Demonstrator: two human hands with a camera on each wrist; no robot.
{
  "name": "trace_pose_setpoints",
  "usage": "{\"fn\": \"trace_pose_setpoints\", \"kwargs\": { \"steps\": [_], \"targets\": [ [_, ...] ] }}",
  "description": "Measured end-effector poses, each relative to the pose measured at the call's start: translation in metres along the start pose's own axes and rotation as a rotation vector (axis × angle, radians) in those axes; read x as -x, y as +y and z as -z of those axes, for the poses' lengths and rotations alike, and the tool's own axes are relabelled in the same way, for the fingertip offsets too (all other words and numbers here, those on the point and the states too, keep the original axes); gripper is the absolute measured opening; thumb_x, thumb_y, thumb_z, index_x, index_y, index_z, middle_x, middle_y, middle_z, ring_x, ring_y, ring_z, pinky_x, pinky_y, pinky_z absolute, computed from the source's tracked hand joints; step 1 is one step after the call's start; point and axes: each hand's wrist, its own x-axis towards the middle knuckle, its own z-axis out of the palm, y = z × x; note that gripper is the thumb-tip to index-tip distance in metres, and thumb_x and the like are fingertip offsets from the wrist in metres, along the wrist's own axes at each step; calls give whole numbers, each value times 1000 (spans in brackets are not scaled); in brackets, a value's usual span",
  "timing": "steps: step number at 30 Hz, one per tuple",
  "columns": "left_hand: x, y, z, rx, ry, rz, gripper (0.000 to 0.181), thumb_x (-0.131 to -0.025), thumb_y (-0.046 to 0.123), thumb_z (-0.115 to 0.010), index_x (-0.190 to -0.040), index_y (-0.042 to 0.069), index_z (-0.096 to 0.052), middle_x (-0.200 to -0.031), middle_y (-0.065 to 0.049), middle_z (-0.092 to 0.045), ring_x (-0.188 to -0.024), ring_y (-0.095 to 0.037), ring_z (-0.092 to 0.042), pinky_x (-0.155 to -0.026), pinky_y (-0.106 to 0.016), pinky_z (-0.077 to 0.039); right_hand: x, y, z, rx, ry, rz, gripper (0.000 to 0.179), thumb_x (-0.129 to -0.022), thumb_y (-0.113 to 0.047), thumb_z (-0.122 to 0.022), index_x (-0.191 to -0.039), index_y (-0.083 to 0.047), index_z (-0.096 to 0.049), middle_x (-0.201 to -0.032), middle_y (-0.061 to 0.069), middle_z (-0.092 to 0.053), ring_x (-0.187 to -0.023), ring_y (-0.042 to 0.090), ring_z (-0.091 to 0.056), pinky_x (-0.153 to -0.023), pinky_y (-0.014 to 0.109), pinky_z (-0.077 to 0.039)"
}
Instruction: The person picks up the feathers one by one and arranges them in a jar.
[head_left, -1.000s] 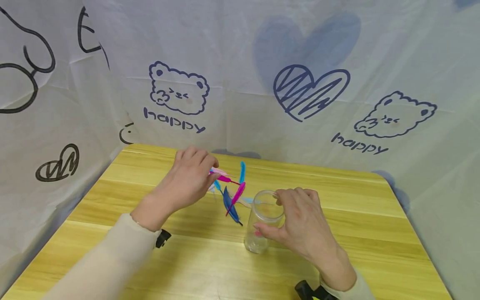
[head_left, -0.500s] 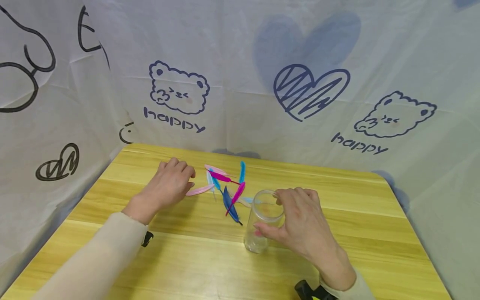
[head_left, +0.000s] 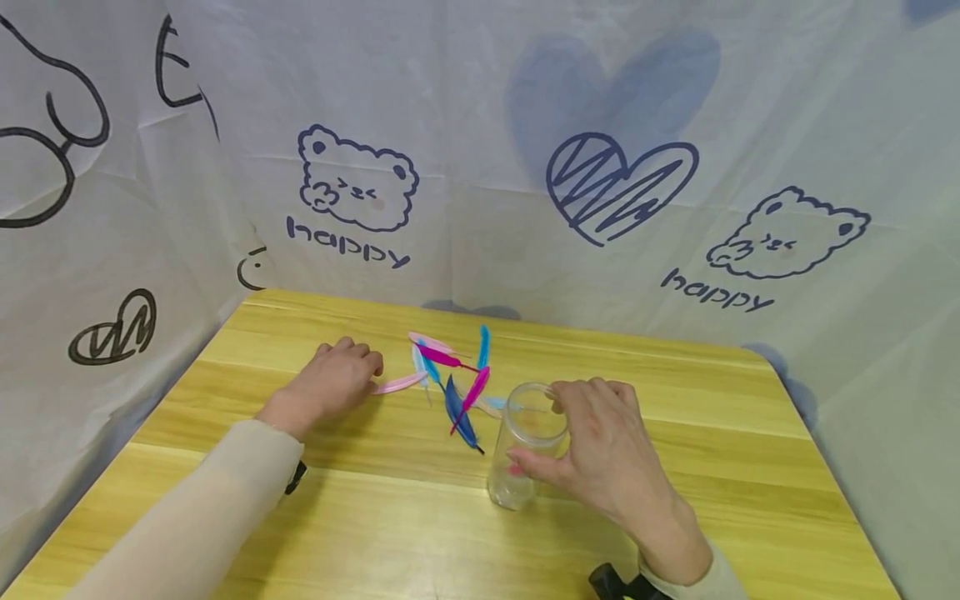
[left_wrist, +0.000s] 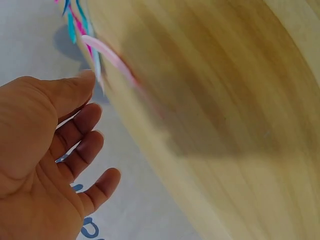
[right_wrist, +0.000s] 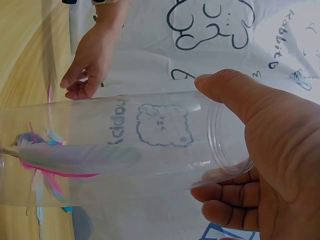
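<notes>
My right hand (head_left: 611, 454) grips a tall clear jar (head_left: 512, 492) near its open rim, thumb on one side and fingers on the other. The jar stands upright on the table. In the right wrist view a pale feather (right_wrist: 80, 157) shows inside it, quill toward the base. My left hand (head_left: 330, 379) hovers low at the left end of a light pink feather (head_left: 401, 383), fingers loosely bent with nothing between them. In the left wrist view this pink feather (left_wrist: 112, 57) lies past the thumb tip. Beside it are a dark blue feather (head_left: 459, 412) and magenta feathers (head_left: 476, 385).
Further feathers lie in the same loose cluster, among them a bright blue feather (head_left: 484, 346) at the back. The wooden table (head_left: 375, 525) ends at a white cloth wall (head_left: 480, 250) with drawings, and another cloth stands at the left.
My left hand has drawn back left from the feather cluster and lowered; the light pink feather at its fingertips now shows on the table. The right hand and jar have stayed in place.
</notes>
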Motion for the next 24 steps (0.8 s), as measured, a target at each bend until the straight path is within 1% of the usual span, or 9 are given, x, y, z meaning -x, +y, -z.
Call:
{"fn": "trace_pose_setpoints", "kwargs": {
  "steps": [5, 7, 14, 18, 24],
  "targets": [
    [-1, 4, -5, -93, 18, -45, 14, -100, 19, -74, -108, 10, -69, -106, -9, -69, -102, -32, -57, -89, -55, -50, 1, 0, 0, 3, 5, 0, 79, -80, -78, -74, -110, -5, -64, -94, 7, -70, -86, 24, -62, -89, 50, -45],
    [-1, 5, -6, -116, 16, -57, 11, -101, 17, -72, -107, 9, -67, -106, -9, -68, -102, -32, -55, -89, -54, -49, 1, 0, -1, 6, 9, 3, 80, -80, -78, -74, -110, -5, -64, -94, 7, -70, -85, 24, -62, -88, 50, -45],
    [-4, 5, -16, -129, -29, -58, 6, -103, 10, -66, -109, 9, -65, -106, -8, -65, -103, -31, -52, -91, -54, -47, 1, 0, -1, 6, 19, 17, 82, -85, -83, -64, -110, -4, -64, -93, 6, -69, -84, 24, -62, -86, 49, -45],
    [-5, 7, -19, -141, -48, -62, 7, -103, 6, -64, -110, 8, -66, -106, -9, -66, -101, -31, -52, -90, -54, -47, 1, 0, -1, 4, 16, 15, 82, -84, -83, -65, -110, -5, -64, -93, 6, -69, -84, 23, -62, -87, 49, -45],
    [-7, 11, -20, -132, -69, -60, 13, -104, 3, -61, -116, 6, -66, -112, -12, -68, -104, -33, -55, -92, -57, -48, 1, 1, -1, 3, 22, 17, 81, -84, -83, -66, -109, -5, -63, -92, 5, -68, -83, 23, -61, -87, 49, -45]
  ]
}}
